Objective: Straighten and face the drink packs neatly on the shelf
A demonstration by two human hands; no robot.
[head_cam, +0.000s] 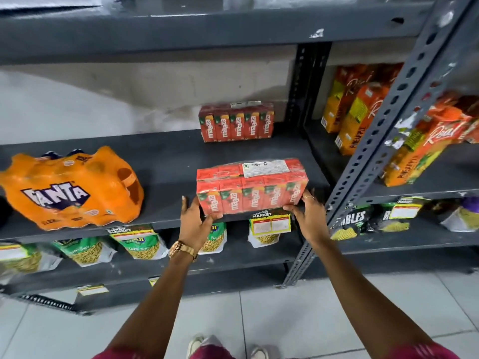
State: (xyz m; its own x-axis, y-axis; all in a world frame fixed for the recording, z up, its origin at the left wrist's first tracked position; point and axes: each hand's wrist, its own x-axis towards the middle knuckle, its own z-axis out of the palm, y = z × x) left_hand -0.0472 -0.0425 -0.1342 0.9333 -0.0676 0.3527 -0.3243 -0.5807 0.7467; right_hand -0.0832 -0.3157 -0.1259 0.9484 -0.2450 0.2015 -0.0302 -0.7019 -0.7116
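front Maaza pack (252,187) at shelf (166,161) edge | left hand (193,220), right hand (308,216) fingers clasp its two ends

Front shrink-wrapped Maaza carton pack (252,189): red-orange, white lettering, green-and-yellow accents, white label on top. Rear shrink-wrapped Maaza carton pack (236,123): same colours. Plastic-wrapped Fanta bottle pack (74,189): bright orange, white logo on dark blue. Tall pineapple juice cartons (355,110): orange, red and yellow. Metal shelf (166,156): dark grey. Snack pouches (141,246): green and white.
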